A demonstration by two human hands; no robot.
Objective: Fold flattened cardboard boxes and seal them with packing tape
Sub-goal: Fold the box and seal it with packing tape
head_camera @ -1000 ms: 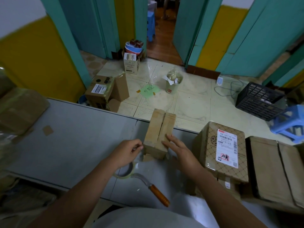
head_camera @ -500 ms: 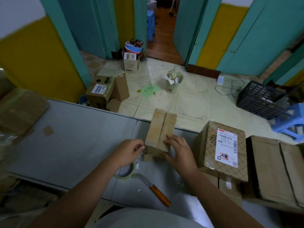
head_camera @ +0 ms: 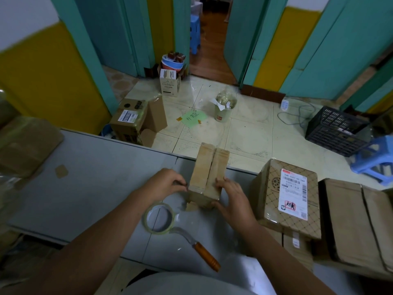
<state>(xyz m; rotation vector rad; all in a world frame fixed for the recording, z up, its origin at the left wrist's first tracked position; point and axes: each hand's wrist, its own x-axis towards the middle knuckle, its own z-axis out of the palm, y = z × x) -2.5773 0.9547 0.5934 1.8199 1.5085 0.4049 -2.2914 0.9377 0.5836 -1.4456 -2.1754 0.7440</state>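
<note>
Right hand (head_camera: pixel 234 203) slid nearer, with left hand (head_camera: pixel 165 185) clamping one box (head_camera: pixel 209 167), one tape roll (head_camera: pixel 158 231), one knife (head_camera: pixel 207 257)

You get one wide-angle camera, worn on your head, looking forward and steeply down. Your forearms enter from the bottom edge. Your left hand (head_camera: pixel 168 184) and right hand (head_camera: pixel 231 201) sit close to the lens, just below centre, at the small brown cardboard box (head_camera: pixel 209 177) on the grey tabletop (head_camera: pixel 85 177). Past the table's far edge the view reaches the pale tiled floor (head_camera: pixel 251 128) and an open doorway (head_camera: pixel 212 39) at top centre.
</note>
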